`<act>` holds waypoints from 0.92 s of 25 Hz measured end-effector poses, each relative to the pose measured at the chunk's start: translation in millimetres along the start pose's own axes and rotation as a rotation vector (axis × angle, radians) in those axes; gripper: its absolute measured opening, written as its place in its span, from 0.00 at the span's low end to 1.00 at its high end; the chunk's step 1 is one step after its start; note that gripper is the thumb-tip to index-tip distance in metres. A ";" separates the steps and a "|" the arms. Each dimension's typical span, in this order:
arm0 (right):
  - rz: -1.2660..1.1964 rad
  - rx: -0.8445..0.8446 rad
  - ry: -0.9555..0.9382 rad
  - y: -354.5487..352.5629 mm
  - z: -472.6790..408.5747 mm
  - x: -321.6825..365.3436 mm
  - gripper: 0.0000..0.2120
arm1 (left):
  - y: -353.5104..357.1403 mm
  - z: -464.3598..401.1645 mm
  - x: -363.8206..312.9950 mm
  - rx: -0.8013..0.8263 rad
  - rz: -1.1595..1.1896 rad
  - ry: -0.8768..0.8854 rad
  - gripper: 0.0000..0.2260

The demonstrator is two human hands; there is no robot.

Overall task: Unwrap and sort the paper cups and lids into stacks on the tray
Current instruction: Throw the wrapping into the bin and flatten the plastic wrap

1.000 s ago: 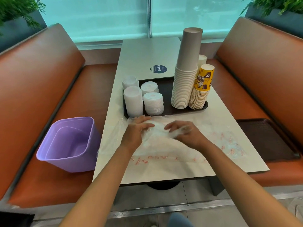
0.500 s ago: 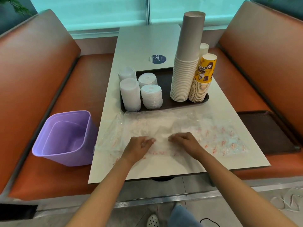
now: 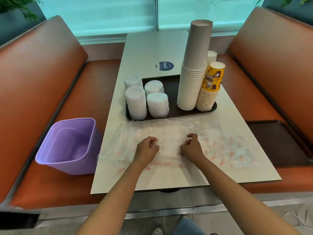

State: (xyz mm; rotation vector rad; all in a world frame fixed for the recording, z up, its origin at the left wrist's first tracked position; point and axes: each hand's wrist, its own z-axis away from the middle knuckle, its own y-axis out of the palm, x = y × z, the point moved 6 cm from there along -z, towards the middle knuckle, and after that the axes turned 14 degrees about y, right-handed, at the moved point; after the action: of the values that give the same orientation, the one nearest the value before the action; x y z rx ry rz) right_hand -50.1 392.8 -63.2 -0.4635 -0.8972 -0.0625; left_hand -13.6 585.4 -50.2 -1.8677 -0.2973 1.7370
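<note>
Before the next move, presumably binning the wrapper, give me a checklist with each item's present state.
1. Cups stacked on the tray: ok. The tall white cup stack and the yellow printed cup stack stand upright on it.
2. Lids stacked: ok. Four white lid stacks sit at the tray's left end.
3. Plastic wrapper emptied: ok as far as visible; it lies flat on the table.
4. Hold on the wrapper: ok. The left hand and right hand have fingers curled into the plastic.
5. Purple bin ready: ok. It stands open on the seat left of the table.
6. Wrapper clear of the stacks: cannot tell; its far edge lies at the tray's rim.
</note>
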 end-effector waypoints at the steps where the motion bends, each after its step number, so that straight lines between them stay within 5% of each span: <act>1: 0.012 -0.003 -0.010 0.9 0.4 -0.5 0.24 | -0.4 -0.2 -1.0 -0.039 0.049 -0.023 0.07; 5: 0.039 -0.005 -0.105 1.0 6.5 4.8 0.34 | 1.5 -2.8 -1.2 -0.115 0.069 -0.097 0.12; 10: 0.229 0.072 -0.227 4.7 6.1 8.1 0.31 | -2.5 -5.4 0.4 -0.134 -0.076 -0.109 0.09; 16: 0.263 0.078 -0.203 2.6 -0.2 3.5 0.25 | 0.5 1.9 -7.2 -0.052 0.088 0.187 0.16; 23: 0.322 0.060 -0.223 8.2 7.6 1.4 0.31 | -6.8 4.8 -2.7 -0.223 0.125 0.216 0.21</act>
State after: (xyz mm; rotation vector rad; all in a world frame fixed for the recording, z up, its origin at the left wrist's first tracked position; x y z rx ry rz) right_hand -52.8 403.5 -61.1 -0.5612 -1.0290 0.3146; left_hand -17.2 590.8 -44.3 -2.2573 -0.3052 1.6169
